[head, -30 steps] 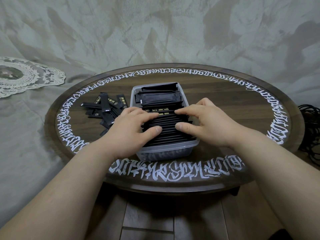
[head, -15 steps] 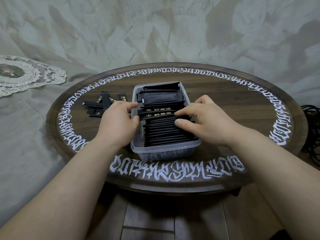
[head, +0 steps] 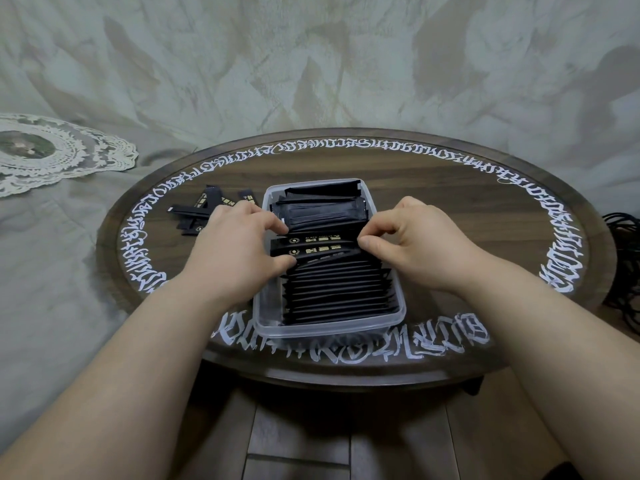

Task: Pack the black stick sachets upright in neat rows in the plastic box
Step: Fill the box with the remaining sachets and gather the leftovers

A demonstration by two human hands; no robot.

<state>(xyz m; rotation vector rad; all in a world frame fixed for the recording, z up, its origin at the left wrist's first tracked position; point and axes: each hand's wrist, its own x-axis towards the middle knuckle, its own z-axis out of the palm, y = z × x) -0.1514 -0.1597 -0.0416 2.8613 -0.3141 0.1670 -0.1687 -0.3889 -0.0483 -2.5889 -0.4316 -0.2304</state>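
Left hand [head: 232, 251] and right hand [head: 415, 244], grip pinching sachets [head: 313, 244], plastic box [head: 329, 329]

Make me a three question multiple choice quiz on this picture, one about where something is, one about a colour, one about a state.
1. Where do the loose sachets lie?
A. on the table, left of the plastic box
B. on the floor
C. on the doily

2. What colour is the lettering round the table?
A. red
B. white
C. green

3. What are both hands doing?
A. resting flat on the table
B. lifting the box
C. pinching the ends of sachets in the box

Answers: 1 A, they lie beyond the left hand. 2 B, the script is white on dark wood. 3 C, the left and right hand grip the printed sachets.
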